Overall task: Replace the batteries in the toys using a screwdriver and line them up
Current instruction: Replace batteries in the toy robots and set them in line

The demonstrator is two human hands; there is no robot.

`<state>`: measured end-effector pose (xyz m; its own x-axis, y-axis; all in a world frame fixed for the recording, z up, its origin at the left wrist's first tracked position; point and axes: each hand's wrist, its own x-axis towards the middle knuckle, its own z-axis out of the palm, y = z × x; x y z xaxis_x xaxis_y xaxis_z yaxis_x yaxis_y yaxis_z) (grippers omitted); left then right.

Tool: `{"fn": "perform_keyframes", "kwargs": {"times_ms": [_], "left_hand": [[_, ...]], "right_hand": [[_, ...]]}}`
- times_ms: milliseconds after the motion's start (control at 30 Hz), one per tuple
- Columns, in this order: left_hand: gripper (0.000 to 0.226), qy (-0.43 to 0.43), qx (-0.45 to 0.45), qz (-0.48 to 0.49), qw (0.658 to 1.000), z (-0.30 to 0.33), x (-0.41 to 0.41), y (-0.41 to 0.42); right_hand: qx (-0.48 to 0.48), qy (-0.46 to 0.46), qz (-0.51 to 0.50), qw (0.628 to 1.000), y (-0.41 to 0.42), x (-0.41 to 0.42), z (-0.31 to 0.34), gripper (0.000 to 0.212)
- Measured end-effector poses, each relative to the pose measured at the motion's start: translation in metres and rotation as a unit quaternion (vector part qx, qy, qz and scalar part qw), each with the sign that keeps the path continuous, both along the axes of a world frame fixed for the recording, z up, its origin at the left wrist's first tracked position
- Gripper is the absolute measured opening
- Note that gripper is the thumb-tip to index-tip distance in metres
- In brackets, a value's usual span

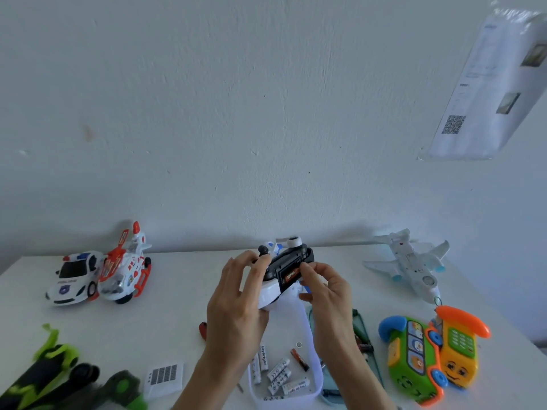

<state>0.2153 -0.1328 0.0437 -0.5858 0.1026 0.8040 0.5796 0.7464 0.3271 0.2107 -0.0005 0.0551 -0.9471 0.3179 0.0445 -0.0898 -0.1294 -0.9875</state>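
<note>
My left hand (236,300) grips a white and black toy (284,267), held upside down above the table with its black underside facing me. In its uncovered battery bay lies an orange and black battery (291,275). My right hand (322,288) pinches the right end of that battery with fingertips. Below my hands, a white tray (305,392) holds several white batteries (278,374) and one orange and black battery (299,359). A red-handled screwdriver (203,331) lies on the table, mostly hidden behind my left wrist.
A police car (74,276) and an orange-white helicopter (127,270) stand side by side at the back left. A white plane (411,261) lies at the back right. A green bus and orange phone toy (432,353) sit near right; a green-black car (53,374) near left, beside a barcode-labelled piece (164,375).
</note>
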Motion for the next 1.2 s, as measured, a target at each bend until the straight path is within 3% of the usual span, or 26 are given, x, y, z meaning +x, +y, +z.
{"fn": "perform_keyframes", "kwargs": {"times_ms": [400,533,767,1200], "left_hand": [[0.079,-0.030,0.013,0.008,0.999,-0.017,0.005,-0.012],[0.081,-0.025,0.030,0.001,0.999,-0.015,0.009,-0.003],[0.085,-0.030,0.036,-0.002,0.999,-0.013,0.011,0.017],[0.076,0.018,0.008,0.018,1.000,-0.012,0.009,0.047]], "right_hand": [[-0.028,0.026,-0.001,0.999,-0.025,0.018,-0.006,0.016],[-0.027,0.028,-0.029,0.999,-0.018,0.021,-0.006,0.004],[-0.051,0.028,-0.041,0.997,0.004,0.024,-0.004,0.017],[-0.078,0.021,-0.015,0.997,0.036,0.017,-0.001,0.017]]}}
